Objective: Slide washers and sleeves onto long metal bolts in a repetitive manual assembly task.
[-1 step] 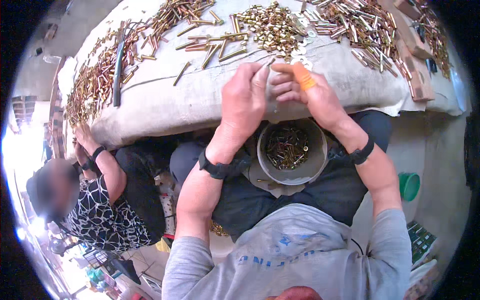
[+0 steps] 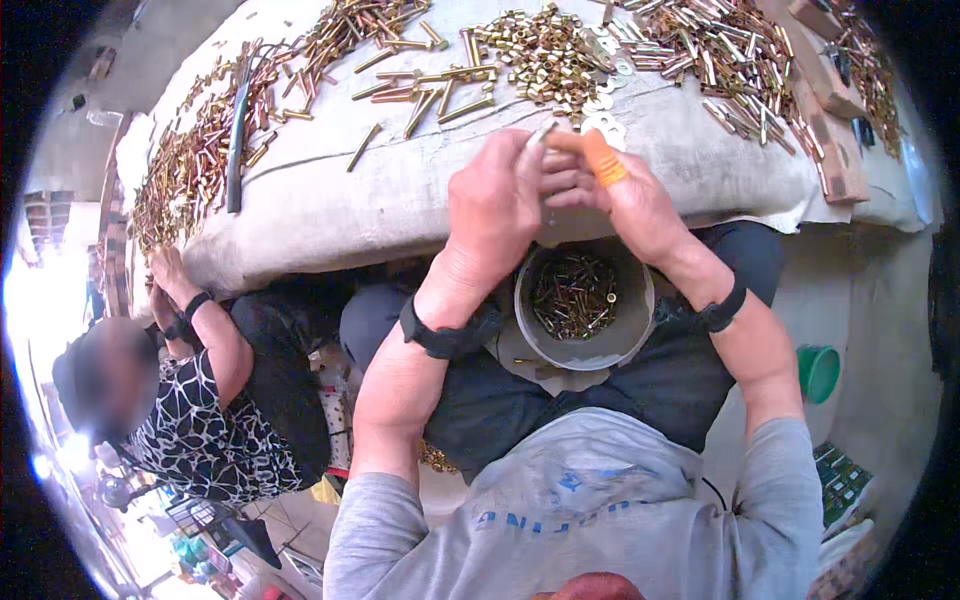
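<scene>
Just over the near edge of the cloth-covered table, my left hand (image 2: 492, 200) and my right hand (image 2: 640, 200) meet at the fingertips. Thumb and forefinger of the left pinch a small piece, which is blurred and partly hidden. My right fingers are curled against it; an orange finger cover (image 2: 605, 158) wraps one of them. Whether the right hand grips a piece of its own cannot be seen. Behind the hands lie a heap of small brass-coloured sleeves (image 2: 550, 60) and flat washers (image 2: 606, 127). Long bolts (image 2: 422, 108) are scattered to the left of these.
A bucket (image 2: 527, 342) between my legs holds many metal fasteners (image 2: 575, 298). Wooden blocks (image 2: 835, 165) and a pile of metal pins (image 2: 715, 60) are at the right. A co-worker (image 2: 215, 420) handles parts at the left, near a dark bar (image 2: 238, 140). A green bucket (image 2: 819, 373) stands right.
My hands have drawn slightly closer together, the fingertips now overlapping more. The dark tip of the small piece seen before is now less visible.
</scene>
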`<state>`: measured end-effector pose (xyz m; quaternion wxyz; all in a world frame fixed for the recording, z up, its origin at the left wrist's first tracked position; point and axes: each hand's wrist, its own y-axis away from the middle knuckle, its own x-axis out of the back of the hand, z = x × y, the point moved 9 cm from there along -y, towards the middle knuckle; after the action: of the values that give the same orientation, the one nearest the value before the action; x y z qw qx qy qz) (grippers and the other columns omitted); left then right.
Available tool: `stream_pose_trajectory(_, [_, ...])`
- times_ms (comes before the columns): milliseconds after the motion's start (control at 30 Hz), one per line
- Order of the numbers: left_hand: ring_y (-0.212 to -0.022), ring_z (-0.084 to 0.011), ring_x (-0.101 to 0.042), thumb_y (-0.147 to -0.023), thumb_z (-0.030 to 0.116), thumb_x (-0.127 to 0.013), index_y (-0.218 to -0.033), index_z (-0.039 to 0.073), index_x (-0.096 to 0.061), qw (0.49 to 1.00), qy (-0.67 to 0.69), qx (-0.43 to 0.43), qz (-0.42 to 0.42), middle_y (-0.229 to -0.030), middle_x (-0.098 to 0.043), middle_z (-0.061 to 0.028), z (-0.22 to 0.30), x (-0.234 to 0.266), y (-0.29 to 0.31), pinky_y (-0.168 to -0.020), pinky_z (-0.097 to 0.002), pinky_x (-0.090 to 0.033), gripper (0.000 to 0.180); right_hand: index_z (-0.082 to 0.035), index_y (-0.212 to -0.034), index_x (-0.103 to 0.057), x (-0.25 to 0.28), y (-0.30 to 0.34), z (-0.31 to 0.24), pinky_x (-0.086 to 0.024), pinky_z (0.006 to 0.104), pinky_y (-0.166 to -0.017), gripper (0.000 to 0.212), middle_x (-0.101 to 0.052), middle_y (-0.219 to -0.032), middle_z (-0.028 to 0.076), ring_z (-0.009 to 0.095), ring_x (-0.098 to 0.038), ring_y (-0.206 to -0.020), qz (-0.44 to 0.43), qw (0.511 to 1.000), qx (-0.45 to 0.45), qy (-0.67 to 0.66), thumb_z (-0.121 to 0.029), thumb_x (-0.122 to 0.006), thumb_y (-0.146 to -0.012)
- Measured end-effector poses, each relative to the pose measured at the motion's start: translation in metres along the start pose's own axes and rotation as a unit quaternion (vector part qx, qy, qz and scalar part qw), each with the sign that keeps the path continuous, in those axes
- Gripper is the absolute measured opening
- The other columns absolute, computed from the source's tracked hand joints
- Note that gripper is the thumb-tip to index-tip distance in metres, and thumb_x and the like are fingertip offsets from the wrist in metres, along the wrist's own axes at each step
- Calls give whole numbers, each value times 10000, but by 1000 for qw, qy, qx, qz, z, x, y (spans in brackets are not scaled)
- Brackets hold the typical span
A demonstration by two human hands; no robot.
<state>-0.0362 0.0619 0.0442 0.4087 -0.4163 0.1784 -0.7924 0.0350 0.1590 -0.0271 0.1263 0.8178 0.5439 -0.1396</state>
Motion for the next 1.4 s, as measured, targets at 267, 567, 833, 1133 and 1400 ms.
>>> stream_pose_trajectory(267, [-594,-297,-607,-787,34,-611,-986,28,-559,999,-36,-9,-8,-702,-569,-138,-14,6,-8,-555,-378,-506,206,42,-1351,-414,-14,16,-38,-464,326,-970,536,-524,-1299,175,234,-553,-1169,-31,997,73,1,-379,-353,-1025])
stream_pose_trajectory(567, [-659,-350,-621,-865,105,-582,-997,53,-568,987,-111,-47,-110,-767,-617,-153,3,-23,9,-589,-431,-504,142,32,-1309,-476,-3,13,-2,-509,304,-884,508,-592,-1204,146,213,-627,-1032,-12,999,-41,27,-373,-372,-1020])
stream_pose_trajectory(833, [-610,-44,-422,-954,260,-550,-881,40,-655,947,210,190,-151,-670,-497,52,-30,-23,5,-541,-215,-356,254,-24,-1210,-576,18,3,-40,-526,255,-766,318,-652,-1043,71,127,-630,-875,51,985,93,137,-218,-537,-961])
stream_pose_trajectory(1133, [-637,-64,-479,-960,225,-559,-926,27,-644,921,252,198,-220,-707,-553,34,-18,-38,11,-564,-234,-401,218,-49,-931,-667,27,3,-32,-455,228,-598,204,-630,-737,-1,65,-560,-664,61,974,52,214,-250,-633,-913])
stream_pose_trajectory(1400, [-629,-208,-604,-921,131,-584,-936,17,-628,971,127,47,-198,-724,-619,-116,18,-44,4,-587,-321,-473,123,-3,-793,-628,37,18,-61,-444,303,-563,401,-565,-610,49,134,-537,-596,88,916,94,380,-375,-571,-933])
